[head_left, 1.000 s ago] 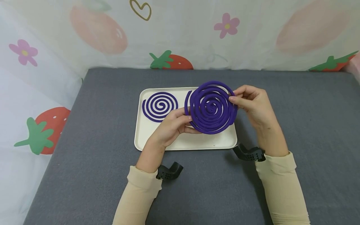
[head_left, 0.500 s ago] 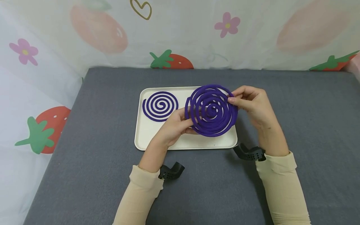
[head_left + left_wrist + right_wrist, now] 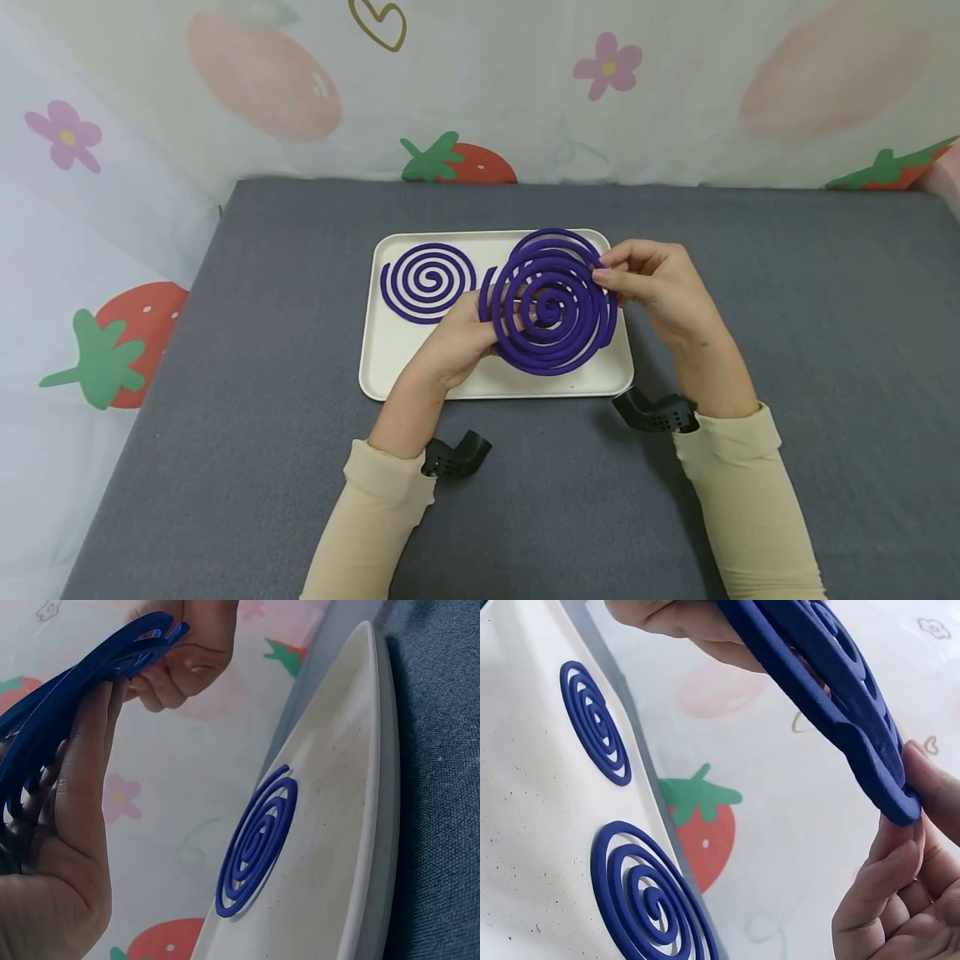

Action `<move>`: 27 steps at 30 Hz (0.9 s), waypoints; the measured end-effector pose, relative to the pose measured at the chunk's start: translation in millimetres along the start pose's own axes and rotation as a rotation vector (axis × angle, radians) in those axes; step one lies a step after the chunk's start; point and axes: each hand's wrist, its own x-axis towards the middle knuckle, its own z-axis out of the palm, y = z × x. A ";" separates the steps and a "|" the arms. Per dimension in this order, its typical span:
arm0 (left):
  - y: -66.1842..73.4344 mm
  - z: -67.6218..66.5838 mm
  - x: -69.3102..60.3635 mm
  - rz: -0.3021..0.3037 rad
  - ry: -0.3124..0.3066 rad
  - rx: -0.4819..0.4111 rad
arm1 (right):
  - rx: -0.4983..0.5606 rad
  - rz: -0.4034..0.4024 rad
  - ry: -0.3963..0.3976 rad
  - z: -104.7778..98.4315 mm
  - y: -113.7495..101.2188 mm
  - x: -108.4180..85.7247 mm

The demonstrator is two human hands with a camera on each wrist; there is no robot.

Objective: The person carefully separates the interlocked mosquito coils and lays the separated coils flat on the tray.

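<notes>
Above the white tray (image 3: 420,371) I hold a stack of purple mosquito coils (image 3: 550,312) in both hands. My left hand (image 3: 453,342) grips the stack from its left side, some fingers showing through the gaps. On the opposite side, the thumb and fingers of my right hand (image 3: 656,287) pinch the rim. The coils in the stack overlap unevenly; how many there are I cannot tell. A single coil (image 3: 430,281) lies flat at the tray's far left. The right wrist view reveals a second coil (image 3: 654,901) lying on the tray, mostly hidden by the stack in the head view.
The tray stands on a grey cloth-covered table (image 3: 787,333). Behind and to the left hangs a white curtain (image 3: 480,92) printed with strawberries and flowers. Small dark specks dot the tray's surface.
The stack has shifted down and left a little, and its coils have slid against one another. My right hand has come left with it. The left hand's fingers have moved further behind the stack.
</notes>
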 end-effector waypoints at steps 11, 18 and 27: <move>-1.3 -2.3 1.2 -0.021 -0.013 0.044 | -0.046 0.000 -0.012 -0.4 -1.7 -0.8; -1.4 -1.7 2.4 -0.049 0.044 0.038 | -0.176 0.085 -0.068 -1.0 -3.6 -2.3; -3.4 -2.6 3.8 -0.023 0.115 0.007 | -0.340 0.144 -0.178 -0.4 -0.4 0.4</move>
